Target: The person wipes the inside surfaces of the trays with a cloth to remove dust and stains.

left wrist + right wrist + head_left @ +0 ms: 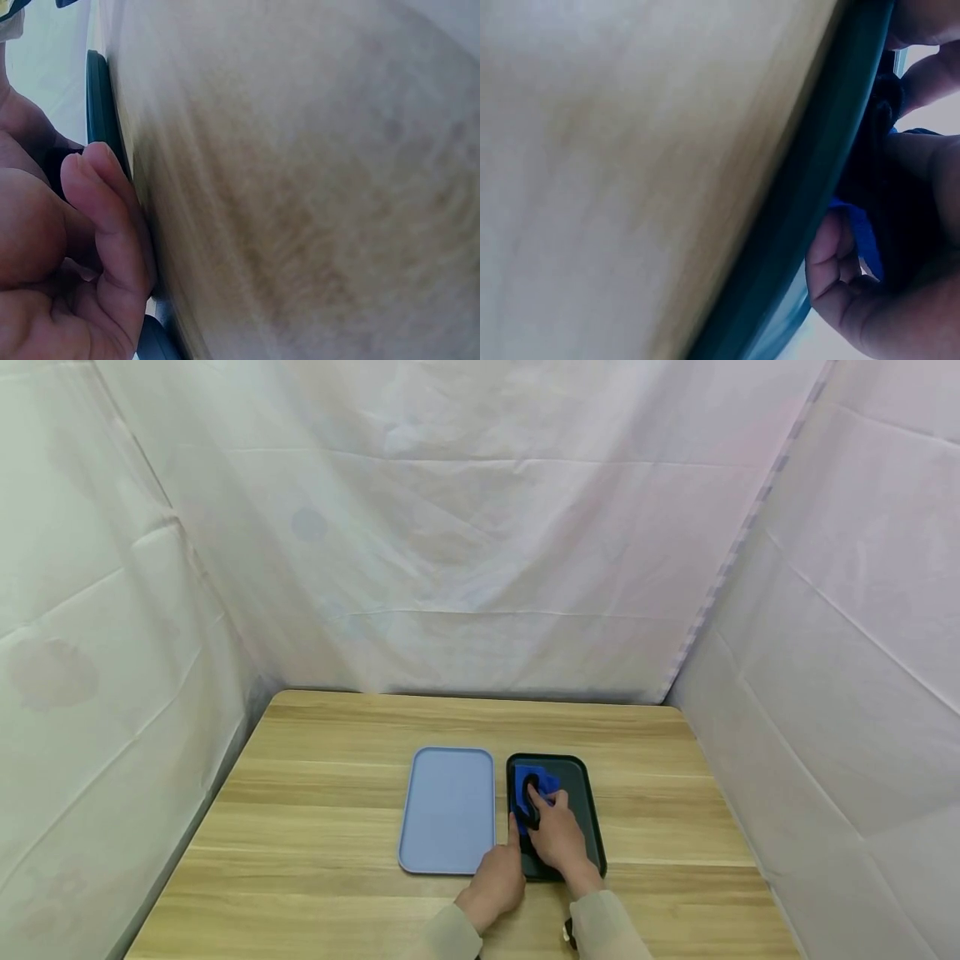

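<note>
A dark green tray (588, 827) lies on the table, holding a blue cloth (550, 782) with a black, soft-looking loop (529, 777) on it. My right hand (558, 839) reaches over this tray, thumb and index finger on the black loop. In the right wrist view its other fingers curl beside the blue cloth (864, 240), and dark fabric (907, 217) fills the space under the palm. My left hand (497, 877) points its straight index finger to the lower end of the loop, at the tray's left side. Its remaining fingers (112, 225) are curled near the tabletop.
A light blue tray (450, 810) lies just left of the dark one, partly beside my left hand. Both rest on a wood-grain table (315, 827). Pale fabric sheets (480, 543) hang behind the table and along both sides.
</note>
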{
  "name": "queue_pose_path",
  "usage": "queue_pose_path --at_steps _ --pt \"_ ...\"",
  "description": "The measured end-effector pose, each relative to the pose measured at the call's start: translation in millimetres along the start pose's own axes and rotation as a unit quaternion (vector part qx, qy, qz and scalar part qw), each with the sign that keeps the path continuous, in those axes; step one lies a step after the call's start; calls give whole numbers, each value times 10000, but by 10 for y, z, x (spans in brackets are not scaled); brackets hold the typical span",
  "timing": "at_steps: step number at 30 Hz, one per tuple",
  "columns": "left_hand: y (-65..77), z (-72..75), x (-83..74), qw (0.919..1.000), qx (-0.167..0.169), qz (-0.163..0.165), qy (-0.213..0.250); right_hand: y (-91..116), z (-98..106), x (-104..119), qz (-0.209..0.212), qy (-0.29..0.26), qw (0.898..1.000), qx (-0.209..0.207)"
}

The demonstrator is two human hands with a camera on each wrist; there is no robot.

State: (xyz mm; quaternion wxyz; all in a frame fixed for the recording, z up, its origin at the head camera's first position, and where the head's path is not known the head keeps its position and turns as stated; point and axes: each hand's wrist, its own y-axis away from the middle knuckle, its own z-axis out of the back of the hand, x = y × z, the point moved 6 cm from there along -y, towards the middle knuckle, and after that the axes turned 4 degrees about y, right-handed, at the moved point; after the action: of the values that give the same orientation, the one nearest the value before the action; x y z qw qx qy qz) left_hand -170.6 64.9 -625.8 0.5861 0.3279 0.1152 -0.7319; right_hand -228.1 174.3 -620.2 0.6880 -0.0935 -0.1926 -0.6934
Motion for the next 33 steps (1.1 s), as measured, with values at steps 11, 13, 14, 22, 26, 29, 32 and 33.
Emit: queue_pose_path --at_steps 11,13,14,22,26,29,32,33 --pt "-23 -13 11 9999 -101 65 -107 105 10 20 111 49 9999 -120" --pt "-19 -14 10 9998 -122 64 -132 121 12 21 126 68 9998 -139" --pt "-16 -13 8 9998 -140 53 -140 129 12 20 126 66 9998 -140" --pt "3 16 -8 9997 -174 20 -175 173 13 20 198 89 9995 -221" --pt "7 22 -14 9995 -185 8 -249 200 16 19 214 133 9994 -237" --pt "7 18 -16 9995 -161 10 -283 221 25 21 218 149 9994 -226" --pt "11 10 -14 9995 -135 24 -295 239 27 26 248 177 9993 -198" --pt "12 8 -14 9995 -137 25 -299 244 28 28 253 178 9993 -187"
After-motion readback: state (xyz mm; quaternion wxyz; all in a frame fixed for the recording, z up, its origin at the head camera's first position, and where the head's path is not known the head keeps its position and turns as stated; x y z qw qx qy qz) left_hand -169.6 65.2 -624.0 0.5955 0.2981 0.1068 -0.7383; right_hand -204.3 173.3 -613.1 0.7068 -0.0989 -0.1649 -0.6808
